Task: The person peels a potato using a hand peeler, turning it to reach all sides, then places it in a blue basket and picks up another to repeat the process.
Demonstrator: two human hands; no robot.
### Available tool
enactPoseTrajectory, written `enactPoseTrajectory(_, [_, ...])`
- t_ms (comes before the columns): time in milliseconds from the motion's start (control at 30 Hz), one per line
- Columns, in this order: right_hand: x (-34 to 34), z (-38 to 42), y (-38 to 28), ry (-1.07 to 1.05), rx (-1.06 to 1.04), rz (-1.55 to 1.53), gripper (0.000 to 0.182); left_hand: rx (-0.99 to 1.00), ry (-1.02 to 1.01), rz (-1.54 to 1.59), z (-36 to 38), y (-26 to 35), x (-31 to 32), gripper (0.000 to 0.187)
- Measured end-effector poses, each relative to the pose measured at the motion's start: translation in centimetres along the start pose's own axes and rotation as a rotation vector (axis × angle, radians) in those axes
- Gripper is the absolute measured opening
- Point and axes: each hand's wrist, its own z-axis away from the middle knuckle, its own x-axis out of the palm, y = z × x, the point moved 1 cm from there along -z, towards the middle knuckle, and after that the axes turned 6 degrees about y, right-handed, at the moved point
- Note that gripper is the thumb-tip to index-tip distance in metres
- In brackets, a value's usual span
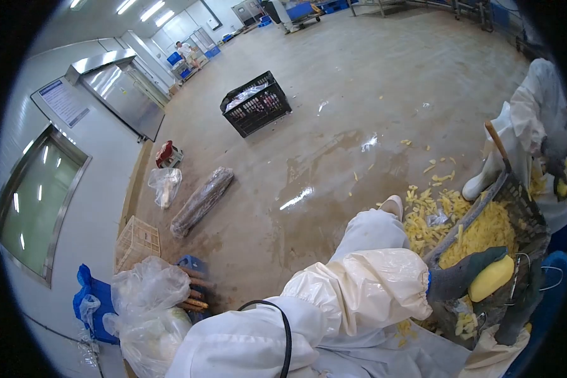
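Observation:
In a dark glove, my left hand [463,276] is closed around a peeled yellow potato [491,278]. My right hand [521,309], also in a dark glove, is close by at the lower right. It blends with the dark things behind it, so its fingers cannot be made out. A thin bent metal wire [517,277] shows between the potato and my right hand. Under and beyond my hands lies a heap of yellow potato pieces [479,233], partly spread over the floor. A long grey bar [466,220] with a wooden end crosses the heap.
A co-worker's white boot [485,179] stands beside the heap; their gloved hand [555,165] is at the right edge. A blue tub rim [551,277] is right of my hands. A black crate [256,106], a wrapped roll [201,200] and plastic bags [148,302] lie on the wet floor.

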Motion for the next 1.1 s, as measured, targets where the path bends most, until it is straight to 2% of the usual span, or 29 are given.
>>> enactPoseTrajectory(200, [-0.1, -0.2, 0.0, -0.012, -0.056, 0.066, 0.039, -0.058, 0.019, 0.168, 0.5, 1.2, 0.9, 0.031])
enactPoseTrajectory(333, [-0.1, 0.0, 0.9, -0.017, -0.116, 0.196, 0.039, -0.080, 0.127, 0.166, 1.4, 2.2, 2.2, 0.036])
enactPoseTrajectory(433, [-0.1, 0.0, 0.7, -0.019, -0.129, 0.260, 0.040, -0.129, 0.125, 0.199, 0.8, 1.7, 2.0, 0.039])
enactPoseTrajectory(667, [0.1, -0.4, -1.7, -0.029, -0.008, 0.075, 0.043, -0.104, 0.115, 0.221, 0.4, 1.1, 1.6, 0.040])
enactPoseTrajectory(833, [0.0, -0.3, -1.0, -0.017, -0.102, 0.177, 0.043, -0.102, 0.170, 0.257, 0.4, 1.2, 1.7, 0.039])
enactPoseTrajectory(967, [0.4, -0.3, -1.7, 0.036, -0.088, 0.038, 0.041, -0.044, 0.195, 0.365, -0.3, 0.5, 1.3, 0.035])
enactPoseTrajectory(1100, [0.3, -0.4, -1.7, 0.028, 0.053, 0.023, 0.039, -0.064, 0.162, 0.373, -0.1, 0.7, 1.1, 0.032])
